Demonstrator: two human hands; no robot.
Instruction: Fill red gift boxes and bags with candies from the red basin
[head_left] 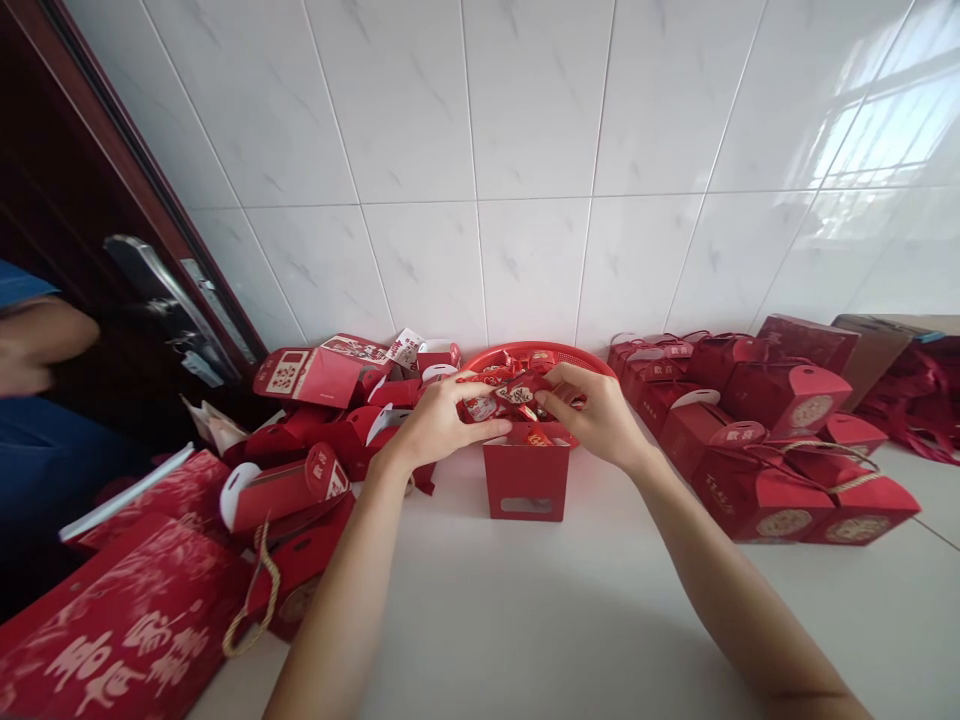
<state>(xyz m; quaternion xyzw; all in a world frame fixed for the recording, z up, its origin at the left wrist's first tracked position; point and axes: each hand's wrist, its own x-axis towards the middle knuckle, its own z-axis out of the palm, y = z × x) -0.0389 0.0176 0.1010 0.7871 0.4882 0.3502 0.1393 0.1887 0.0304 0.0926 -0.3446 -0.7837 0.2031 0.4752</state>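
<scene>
head view: two hands over one red box, one little packet between them

so the right hand [592, 410] has a small red shiny-wrapped packet with pale characters [515, 393] pinched between thumb and finger. the left hand [446, 420] is half curled, fingertips up against the packet's other end, but i can't tell if it's really gripping.

the bit that matters: the upright red cardboard box with a slot-shaped window [526, 475] is just below the packet, on the near side, between the hands. its top is open. packet's long axis runs crosswise, hand to hand. left thumb looks closest to the box's rim; can't tell if it touches.

count time: one held packet, one open box with at least one orange-red wrapped packet [538, 437] showing at the top, and one round red plastic basket [487, 353] just beyond both hands, with more wrapped packets in it, too overlapped to count.

right of the right hand there's a cluster of red cardboard gift boxes with cords [765, 490], at least seven. left of the left hand, a jumbled heap of red cardboard boxes [307, 380], no clean count. past that, one other person in blue clothing [45, 470].
</scene>
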